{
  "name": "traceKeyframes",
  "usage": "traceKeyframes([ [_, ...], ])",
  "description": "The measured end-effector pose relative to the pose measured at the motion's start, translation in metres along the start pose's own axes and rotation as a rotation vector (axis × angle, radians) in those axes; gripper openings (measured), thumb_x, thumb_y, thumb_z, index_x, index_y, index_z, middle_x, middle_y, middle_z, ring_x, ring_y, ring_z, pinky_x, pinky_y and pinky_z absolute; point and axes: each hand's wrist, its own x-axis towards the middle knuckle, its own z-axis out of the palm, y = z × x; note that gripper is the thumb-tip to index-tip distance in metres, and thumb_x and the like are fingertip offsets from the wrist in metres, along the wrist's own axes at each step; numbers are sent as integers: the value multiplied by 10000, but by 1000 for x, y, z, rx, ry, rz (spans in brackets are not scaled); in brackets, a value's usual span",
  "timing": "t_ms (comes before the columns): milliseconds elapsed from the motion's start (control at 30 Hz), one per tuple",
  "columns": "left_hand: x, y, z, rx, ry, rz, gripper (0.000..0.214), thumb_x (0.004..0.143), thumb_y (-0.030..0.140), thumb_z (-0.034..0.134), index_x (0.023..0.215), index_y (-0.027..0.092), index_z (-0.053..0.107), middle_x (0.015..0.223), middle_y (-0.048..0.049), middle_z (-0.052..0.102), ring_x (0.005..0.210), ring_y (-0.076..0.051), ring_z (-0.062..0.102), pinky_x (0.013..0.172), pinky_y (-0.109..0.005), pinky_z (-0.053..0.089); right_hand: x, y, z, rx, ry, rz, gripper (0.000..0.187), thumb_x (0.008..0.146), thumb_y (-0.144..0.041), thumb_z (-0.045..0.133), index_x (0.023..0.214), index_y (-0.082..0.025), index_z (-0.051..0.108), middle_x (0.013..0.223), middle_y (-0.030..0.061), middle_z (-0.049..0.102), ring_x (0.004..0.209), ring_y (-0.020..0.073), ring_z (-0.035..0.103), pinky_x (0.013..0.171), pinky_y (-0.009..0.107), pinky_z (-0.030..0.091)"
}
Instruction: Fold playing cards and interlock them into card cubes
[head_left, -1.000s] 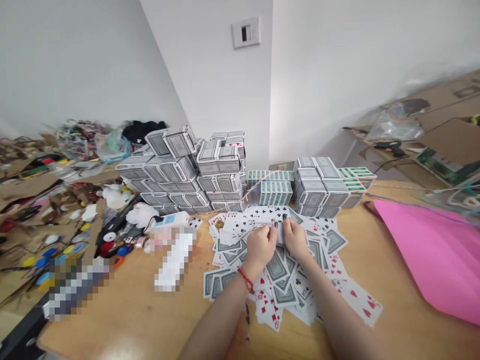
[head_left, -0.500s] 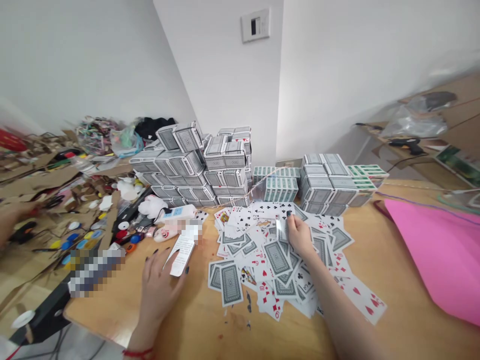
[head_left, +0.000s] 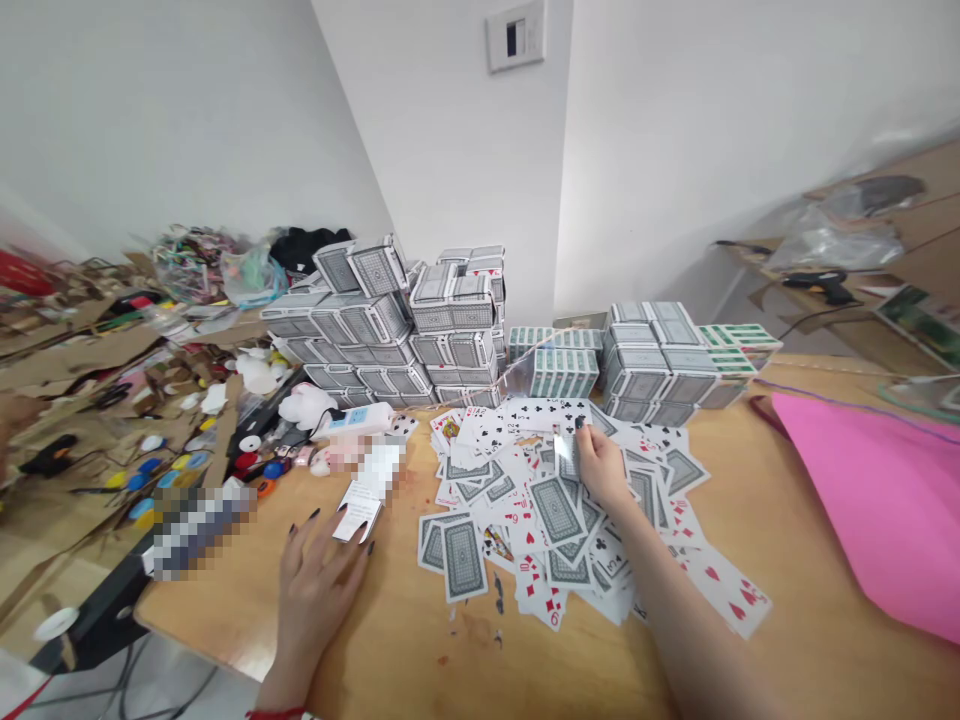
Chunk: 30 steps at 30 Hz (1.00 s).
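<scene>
My left hand [head_left: 321, 585] lies palm down at the table's left side, its fingers spread. Its fingertips touch the near end of a flat white slab with printed lines [head_left: 367, 495], partly blurred out. My right hand [head_left: 602, 465] is closed on a playing card [head_left: 566, 455] above the far part of a loose heap. In that heap, some playing cards [head_left: 555, 512] show grey patterned backs and others lie face up. A fanned row of black-suited cards [head_left: 551, 410] is just beyond the right hand.
Behind the heap stand tall blocks wrapped in grey card backs [head_left: 360, 330], green-and-white blocks [head_left: 564, 372] and another grey stack [head_left: 649, 365]. A pink sheet [head_left: 862, 510] covers the right side. Cardboard scraps and coloured bits [head_left: 150, 455] crowd the left. The wall [head_left: 450, 120] is behind.
My left hand has shifted slightly, and its fingers now lie over the white slab's near end. My right hand stays in about the same place with the card. The view has tilted slightly.
</scene>
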Motion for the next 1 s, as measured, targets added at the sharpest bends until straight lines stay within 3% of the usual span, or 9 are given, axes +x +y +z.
traceKeyframes([
  [333, -2, -1, 3, -13, -14, -19, 387, 715, 205, 614, 1090, 283, 561, 1195, -75, 545, 1183, -298, 418, 968, -507, 344, 1, 1, 1, -2, 3, -11, 473, 819, -598, 281, 554, -213, 348, 491, -46, 337, 481, 121, 341, 465, 246, 281],
  [1000, -2, -1, 4, -12, -1, -17, 510, 713, 199, 615, 1197, 266, 472, 1158, -95, 552, 1128, -294, 464, 950, -485, 379, 1, -3, 0, -13, -7, -3, 465, 817, -603, 271, 541, -229, 279, 472, -54, 302, 460, 122, 330, 466, 251, 268],
])
